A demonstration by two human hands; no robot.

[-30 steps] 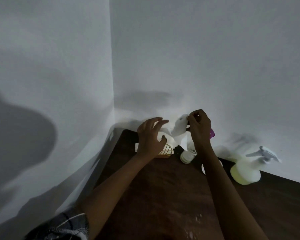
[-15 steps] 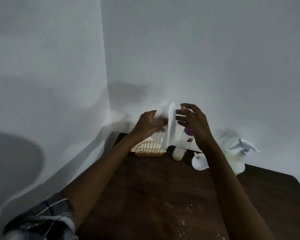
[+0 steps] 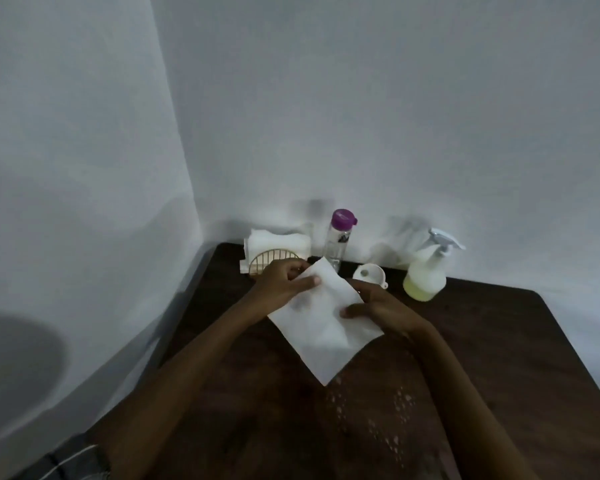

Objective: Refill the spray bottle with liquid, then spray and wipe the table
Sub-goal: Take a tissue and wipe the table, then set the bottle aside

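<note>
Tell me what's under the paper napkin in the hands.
Wooden table, with droplets showing past the lower corner of the paper napkin. Left hand and right hand pinch it; the surface directly beneath is covered.

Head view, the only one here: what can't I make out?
Print on the clear bottle: too small and dim to read.
The table beneath the napkin: covered by the sheet, so wet or dry there is unknown.
Fingers of the right hand below the napkin: hidden by it; the thumb shows on top.
Lower right of the napkin holder: behind the left hand.
The table's near edge: cut off by the frame's bottom.
</note>
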